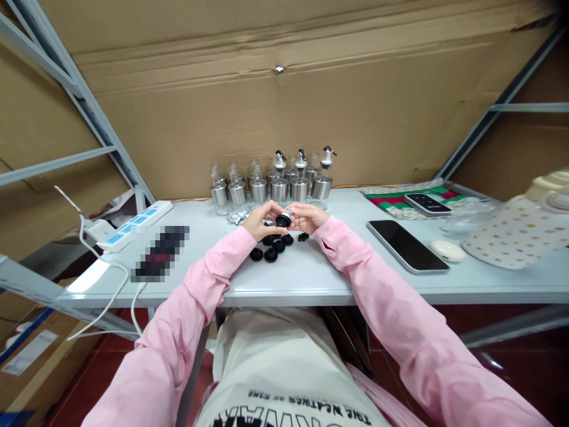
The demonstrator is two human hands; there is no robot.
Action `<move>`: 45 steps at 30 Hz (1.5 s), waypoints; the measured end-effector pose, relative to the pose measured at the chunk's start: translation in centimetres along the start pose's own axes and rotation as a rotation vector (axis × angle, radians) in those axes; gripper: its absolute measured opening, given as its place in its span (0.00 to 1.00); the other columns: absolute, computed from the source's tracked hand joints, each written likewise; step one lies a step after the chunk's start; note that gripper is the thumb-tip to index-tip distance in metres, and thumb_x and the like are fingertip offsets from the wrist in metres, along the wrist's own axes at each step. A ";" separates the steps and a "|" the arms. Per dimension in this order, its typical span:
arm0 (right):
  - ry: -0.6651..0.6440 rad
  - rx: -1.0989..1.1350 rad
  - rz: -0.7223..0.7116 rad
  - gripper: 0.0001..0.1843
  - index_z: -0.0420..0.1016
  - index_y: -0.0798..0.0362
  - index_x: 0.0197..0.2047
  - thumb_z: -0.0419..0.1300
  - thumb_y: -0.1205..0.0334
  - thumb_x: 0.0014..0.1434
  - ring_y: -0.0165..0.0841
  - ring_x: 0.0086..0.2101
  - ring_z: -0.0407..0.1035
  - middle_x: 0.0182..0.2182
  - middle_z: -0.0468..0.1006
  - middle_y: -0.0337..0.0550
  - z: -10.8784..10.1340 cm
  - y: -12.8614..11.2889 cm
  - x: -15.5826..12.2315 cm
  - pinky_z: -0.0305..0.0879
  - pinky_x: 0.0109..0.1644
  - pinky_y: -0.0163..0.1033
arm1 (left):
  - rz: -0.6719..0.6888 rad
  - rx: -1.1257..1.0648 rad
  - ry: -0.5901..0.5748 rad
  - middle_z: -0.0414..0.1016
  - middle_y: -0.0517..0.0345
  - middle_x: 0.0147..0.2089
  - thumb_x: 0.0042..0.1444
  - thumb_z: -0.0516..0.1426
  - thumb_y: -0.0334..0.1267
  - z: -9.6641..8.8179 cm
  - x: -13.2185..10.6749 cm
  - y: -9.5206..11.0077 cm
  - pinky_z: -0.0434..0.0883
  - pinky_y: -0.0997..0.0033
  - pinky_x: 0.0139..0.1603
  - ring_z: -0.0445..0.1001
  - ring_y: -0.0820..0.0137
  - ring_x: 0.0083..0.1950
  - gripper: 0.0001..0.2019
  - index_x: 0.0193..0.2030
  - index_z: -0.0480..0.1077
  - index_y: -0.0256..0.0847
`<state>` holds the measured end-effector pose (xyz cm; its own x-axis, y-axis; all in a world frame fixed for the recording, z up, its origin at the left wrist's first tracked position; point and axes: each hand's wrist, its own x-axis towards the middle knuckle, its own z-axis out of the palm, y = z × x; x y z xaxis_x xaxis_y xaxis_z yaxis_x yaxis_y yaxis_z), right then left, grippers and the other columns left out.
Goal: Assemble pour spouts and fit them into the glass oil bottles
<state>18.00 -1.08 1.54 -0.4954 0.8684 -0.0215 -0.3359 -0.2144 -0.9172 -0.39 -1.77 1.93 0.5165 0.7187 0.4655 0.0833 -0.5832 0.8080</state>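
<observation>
Between both hands, above the table, is a bottle pourer (283, 220) with a black ridged stopper and a silvery top. The thumb and fingers of my left hand (264, 220) are closed on it from one side. My right hand (310, 217) pinches its top part from the other side. Below my hands lie several black rubber stoppers (271, 254) and a few tiny black pieces (303, 236). Loose metal-coloured parts (239, 216) lie beyond my left hand. Behind stand two rows of glass bottles with steel sleeves (280, 190), three topped with pourers (328, 157).
To the left are a white power strip (136, 225), a cable (122, 267) and a blurred-out dark object (160, 254). A phone (406, 245), a white round case (447, 251), another dark device (427, 204) and a dotted jug-like item (518, 231) stand or lie right. Cardboard (284, 118) backs the table.
</observation>
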 end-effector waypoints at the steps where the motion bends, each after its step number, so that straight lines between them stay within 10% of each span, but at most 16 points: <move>1: -0.003 -0.002 0.000 0.10 0.72 0.56 0.29 0.68 0.65 0.42 0.27 0.23 0.68 0.20 0.74 0.38 0.0 0.0 0.0 0.68 0.33 0.37 | 0.002 -0.004 -0.002 0.72 0.59 0.33 0.30 0.68 0.51 0.0 0.0 0.0 0.67 0.72 0.38 0.71 0.73 0.34 0.27 0.34 0.65 0.37; 22: 0.158 -0.328 -0.247 0.17 0.70 0.54 0.33 0.68 0.57 0.39 0.24 0.18 0.66 0.18 0.73 0.32 0.5 1.0 1.2 0.63 0.20 0.30 | 0.031 0.453 0.273 0.73 0.60 0.33 0.44 0.63 0.45 -1.0 0.3 -1.8 0.65 0.72 0.37 0.67 0.73 0.32 0.16 0.37 0.69 0.39; 34: 0.153 -0.323 -0.268 0.20 0.67 0.53 0.29 0.71 0.58 0.34 0.28 0.23 0.72 0.19 0.74 0.34 0.6 1.2 1.3 0.68 0.26 0.32 | 0.114 0.527 0.151 0.73 0.56 0.37 0.54 0.53 0.38 -0.7 -0.1 -1.3 0.67 0.70 0.40 0.68 0.70 0.38 0.14 0.47 0.69 0.39; 45: 0.077 -0.415 -0.268 0.15 0.68 0.54 0.28 0.68 0.68 0.36 0.30 0.25 0.74 0.20 0.77 0.37 1.6 0.1 2.3 0.69 0.30 0.33 | -0.097 0.647 0.253 0.70 0.60 0.29 0.48 0.54 0.39 -0.9 -0.1 -1.0 0.64 0.69 0.38 0.69 0.69 0.33 0.06 0.30 0.64 0.39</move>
<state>15.52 0.15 2.06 -0.3690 0.9025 0.2220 -0.0885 0.2036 -0.9750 -1.25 -0.96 1.43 0.2731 0.7991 0.5356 0.6501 -0.5638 0.5095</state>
